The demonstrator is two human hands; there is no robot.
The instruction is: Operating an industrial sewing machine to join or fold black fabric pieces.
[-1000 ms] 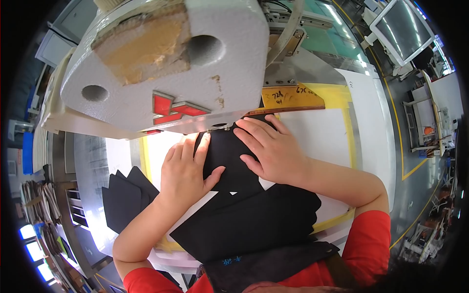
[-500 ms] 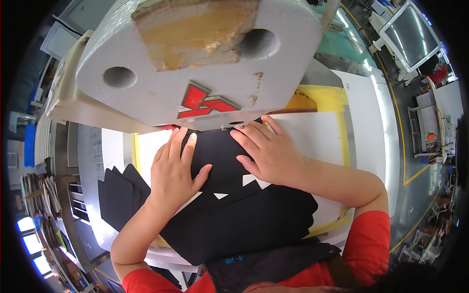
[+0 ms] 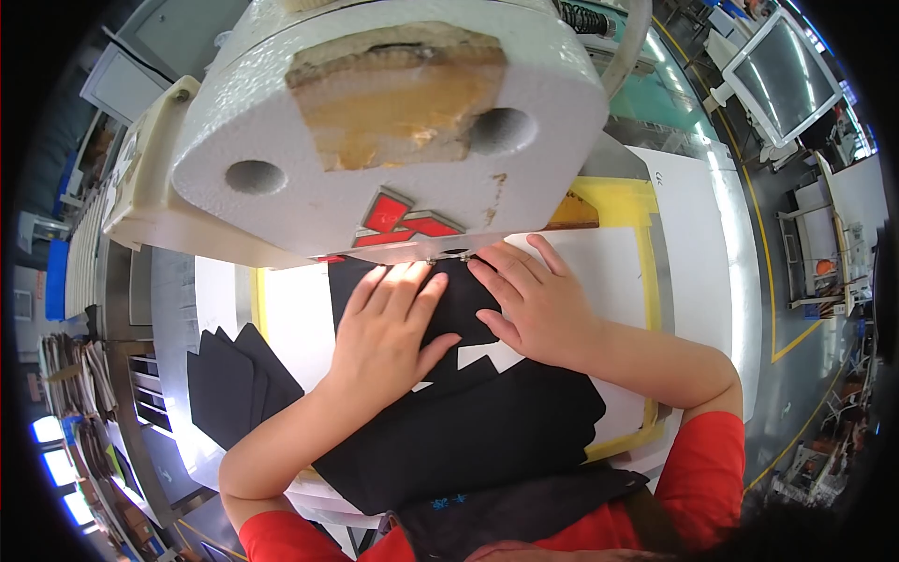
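Observation:
A black fabric piece [image 3: 459, 314] lies flat beneath the white head of a sewing machine [image 3: 290, 220]. My left hand [image 3: 384, 332] rests palm down on it, fingers stretched forward, the thumb pointing off to the right. Just right of the machine's front edge, my right hand [image 3: 548, 304] presses its fingertips on the same piece, fingers extended and thumb apart. The needle area is hidden behind the machine head. Nearer to me, a spread of black fabric pieces [image 3: 468, 421] with notched edges covers the table front.
Several more black pieces [image 3: 225, 389] lie fanned at the left. Yellow tape [image 3: 646, 253] borders the white work surface [image 3: 613, 281]. A tan machine housing [image 3: 154, 178] stands at the left. Far right, a monitor [image 3: 782, 75] and a shelf unit [image 3: 819, 239] stand beyond the table.
My left hand has slid right across the fabric, closer to my right hand. More black fabric shows left of it. The right hand appears slightly farther right, and the view has shifted a little.

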